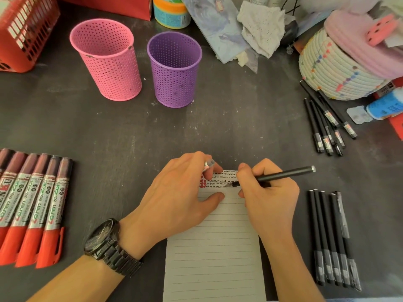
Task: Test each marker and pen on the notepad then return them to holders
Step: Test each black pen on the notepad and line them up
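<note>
Right hand (268, 192) pinches a black pen (283, 174) between thumb and fingers, tip on the scribbled top lines of the notepad (213, 247) at 6 o'clock; likely mid-test. Left hand (174, 192) steadies the page with its thumb, fingers curled on what looks like the cap (209, 165), probably kept for recapping. Pink holder (109, 62) at 11, purple holder (174, 70) at 12; markers (32, 203) at 9, spare pens (331, 236) at 3.

holders (113, 68) 2 | red-capped markers (46, 192) 6 showing | black pens, near row (327, 236) 5 | notepad (213, 258) 1
</note>
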Demonstrator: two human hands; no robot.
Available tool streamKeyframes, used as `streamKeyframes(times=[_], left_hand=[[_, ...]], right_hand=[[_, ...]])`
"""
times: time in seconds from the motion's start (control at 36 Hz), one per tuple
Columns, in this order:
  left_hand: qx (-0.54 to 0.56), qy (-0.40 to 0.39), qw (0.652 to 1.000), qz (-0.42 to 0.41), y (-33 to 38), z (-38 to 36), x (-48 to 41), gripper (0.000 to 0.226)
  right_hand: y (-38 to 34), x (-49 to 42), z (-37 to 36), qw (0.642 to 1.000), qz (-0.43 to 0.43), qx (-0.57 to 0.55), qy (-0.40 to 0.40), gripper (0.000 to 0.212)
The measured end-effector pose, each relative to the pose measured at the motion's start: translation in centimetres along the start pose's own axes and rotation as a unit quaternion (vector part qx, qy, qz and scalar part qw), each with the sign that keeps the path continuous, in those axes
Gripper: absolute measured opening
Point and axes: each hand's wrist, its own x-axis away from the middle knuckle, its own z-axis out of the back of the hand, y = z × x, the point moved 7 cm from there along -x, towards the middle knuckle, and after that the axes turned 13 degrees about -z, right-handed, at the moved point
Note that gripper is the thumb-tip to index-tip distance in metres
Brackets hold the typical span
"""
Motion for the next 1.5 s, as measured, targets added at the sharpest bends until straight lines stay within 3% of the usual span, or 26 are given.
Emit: streamKeyframes(times=[1.11,1.25,1.33,1.5], left_hand=[[0.002,-0.020,1.000,-0.004,-0.2,-0.3,0.1,0.034],[-0.011,-0.027,0.999,-0.026,0.2,0.0,0.2,0.030],[-0.014,0.008,0.999,-0.037,0.8,0.9,0.2,0.026],[-0.021,0.073,0.996,-0.055,1.8,2.3,0.3,0.030]], right_hand=[[0.4,-0.2,0.1,1.000,0.000,-0.004,-0.001,0.037],[0.3,-0.3,1.0,0.996,-0.031,-0.086,0.023,0.039],[-0.1,-0.1,1.1,0.992,-0.033,-0.115,0.027,0.041],[-0.4,0.1,0.4,0.971,-0.031,-0.225,-0.081,0.028]])
